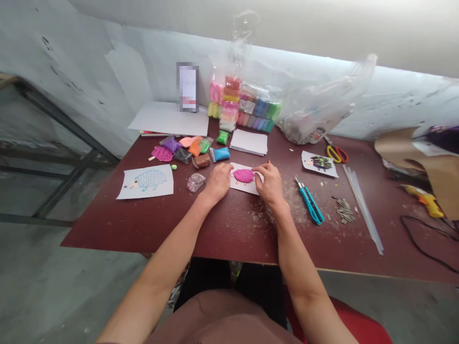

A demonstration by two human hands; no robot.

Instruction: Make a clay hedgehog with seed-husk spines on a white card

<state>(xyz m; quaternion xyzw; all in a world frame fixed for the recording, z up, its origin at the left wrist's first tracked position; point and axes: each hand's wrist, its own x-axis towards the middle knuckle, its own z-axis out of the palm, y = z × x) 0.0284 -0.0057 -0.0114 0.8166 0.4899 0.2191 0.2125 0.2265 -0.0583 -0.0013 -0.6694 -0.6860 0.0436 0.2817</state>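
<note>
Maroon table bearing paper card; pink clay oval lying sideways between left hand, resting open on card, and right hand, pinching clay's end.

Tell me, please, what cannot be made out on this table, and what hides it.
Head view:
Rectangular white paper card under the flat pink clay shape: ends hidden by the left hand and right hand.
Upright white printed card: blurred by pixelation, unreadable.
Small labels on the plastic-wrapped clay packs: too small to read.
Dark purple object: cut off by the right edge.
</note>
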